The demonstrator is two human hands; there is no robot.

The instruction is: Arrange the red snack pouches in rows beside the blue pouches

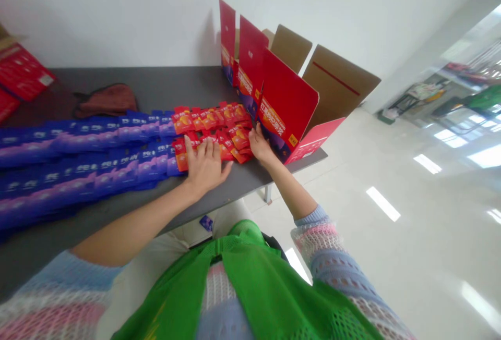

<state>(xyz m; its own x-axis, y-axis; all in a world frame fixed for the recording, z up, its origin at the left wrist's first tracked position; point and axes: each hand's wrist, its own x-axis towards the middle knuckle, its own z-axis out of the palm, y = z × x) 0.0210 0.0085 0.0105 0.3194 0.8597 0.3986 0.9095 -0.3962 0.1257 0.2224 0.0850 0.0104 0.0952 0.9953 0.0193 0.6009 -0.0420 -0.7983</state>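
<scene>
Sachets are lying in long overlapping rows across the grey table (156, 82). At far left a red carton (19, 71) is resting against the wall, with a dark cloth pouch (107, 100) sitting just right of it. The blue sachets (78, 157) are filling the left and middle of the table in two fanned bands, and they are giving way to the red sachets (211, 121) further right.

The left hand (205, 165) is lying flat and open, fingers spread, pressing down on the near row of red sachets without gripping any. The right hand (260, 147) is reaching to the end of that row, fingers curled at the last packets beside the open red box (285, 105); whether it is pinching one I cannot tell.

By the look of it, the red packets are being squared or gathered into a stack. Any further gathering is calling for a sideways sweep toward the left palm, kept low.

Room is tight: the table's front edge is running just under both wrists, and the box is overhanging the right-hand corner, with open floor (391, 199) beyond.
</scene>
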